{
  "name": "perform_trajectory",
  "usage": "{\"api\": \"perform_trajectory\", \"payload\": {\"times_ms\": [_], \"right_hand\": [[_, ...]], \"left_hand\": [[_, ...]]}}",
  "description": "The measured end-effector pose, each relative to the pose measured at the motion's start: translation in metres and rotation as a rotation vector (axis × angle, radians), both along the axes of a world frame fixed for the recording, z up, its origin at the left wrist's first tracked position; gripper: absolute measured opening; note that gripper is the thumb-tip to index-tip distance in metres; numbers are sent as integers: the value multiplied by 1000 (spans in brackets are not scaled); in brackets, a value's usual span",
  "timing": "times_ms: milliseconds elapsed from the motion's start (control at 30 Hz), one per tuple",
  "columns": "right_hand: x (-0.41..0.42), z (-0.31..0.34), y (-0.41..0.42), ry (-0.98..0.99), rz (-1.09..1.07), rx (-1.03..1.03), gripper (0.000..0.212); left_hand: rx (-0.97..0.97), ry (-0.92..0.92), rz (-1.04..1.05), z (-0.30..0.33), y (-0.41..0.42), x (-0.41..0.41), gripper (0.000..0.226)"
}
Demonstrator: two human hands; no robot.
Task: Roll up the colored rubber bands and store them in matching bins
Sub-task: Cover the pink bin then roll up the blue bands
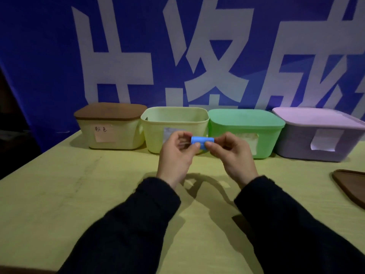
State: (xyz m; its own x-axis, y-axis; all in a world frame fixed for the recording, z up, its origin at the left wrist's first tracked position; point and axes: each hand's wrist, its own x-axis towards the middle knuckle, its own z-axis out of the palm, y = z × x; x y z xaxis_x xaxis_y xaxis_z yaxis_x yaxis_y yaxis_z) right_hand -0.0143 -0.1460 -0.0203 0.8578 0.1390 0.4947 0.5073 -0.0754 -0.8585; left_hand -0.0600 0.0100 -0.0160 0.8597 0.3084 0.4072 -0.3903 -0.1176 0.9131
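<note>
- A cream bin (110,133) with a brown lid is seen closed at far left.
- The pale green bin (174,123) stands open, with no contents visible.
- A rolled blue band (202,141) is pinched between the left hand (175,153) and right hand (231,153), above the table (79,184).
- The green bin (245,131) and lilac bin (320,135) are lidded; storing seems left.
</note>
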Motion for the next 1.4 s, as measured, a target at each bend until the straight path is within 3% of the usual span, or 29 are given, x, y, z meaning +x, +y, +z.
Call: {"api": "perform_trajectory", "payload": {"times_ms": [233, 333, 500, 667, 767, 867, 967, 1133, 1400], "right_hand": [[36, 33, 43, -85, -96, -225, 8], [47, 43, 57, -237, -255, -475, 16], [71, 59, 67, -352, -419, -607, 23], [86, 48, 72, -355, -464, -664, 21], [95, 39, 74, -348, -446, -671, 19], [100, 34, 73, -287, -451, -802, 30], [96, 35, 72, -289, -425, -841, 34], [77, 39, 65, -399, -445, -747, 24], [29, 35, 20, -273, -360, -739, 27]], "left_hand": [[192, 10, 147, 32, 47, 26, 19], [271, 1, 203, 42, 59, 43, 20], [397, -33, 275, 49, 65, 74, 14], [572, -60, 347, 46, 64, 96, 12], [770, -22, 420, 40, 67, 101, 6], [902, 62, 406, 38, 70, 102, 11], [909, 84, 385, 41, 70, 97, 17], [865, 20, 349, 45, 59, 77, 18], [860, -1, 143, 41, 16, 42, 18]]}}
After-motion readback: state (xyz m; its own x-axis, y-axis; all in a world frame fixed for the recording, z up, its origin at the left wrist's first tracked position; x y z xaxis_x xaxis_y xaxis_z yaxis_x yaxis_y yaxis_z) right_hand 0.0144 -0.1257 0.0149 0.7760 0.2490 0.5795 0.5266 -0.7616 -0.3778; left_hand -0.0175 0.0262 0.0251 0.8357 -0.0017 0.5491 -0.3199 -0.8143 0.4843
